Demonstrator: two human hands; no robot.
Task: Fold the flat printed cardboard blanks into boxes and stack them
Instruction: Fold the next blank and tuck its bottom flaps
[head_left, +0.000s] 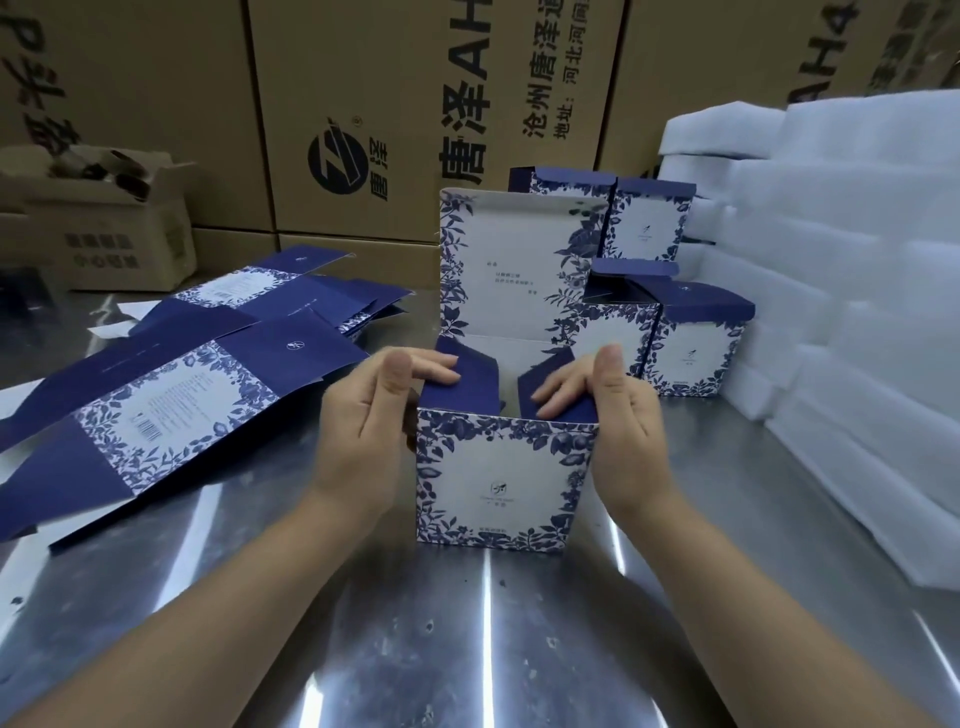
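A blue-and-white floral printed box stands upright on the steel table in front of me, its tall lid panel raised at the back. My left hand grips the box's left top edge, fingers pressing the navy left flap inward. My right hand holds the right top edge, fingers on the navy right flap. Flat printed blanks lie spread to the left. Several folded boxes stand stacked in two tiers behind, at the right.
White foam sheets are piled along the right side. Large brown cartons wall off the back. A small open carton sits at the far left. The steel table shows bare metal near me.
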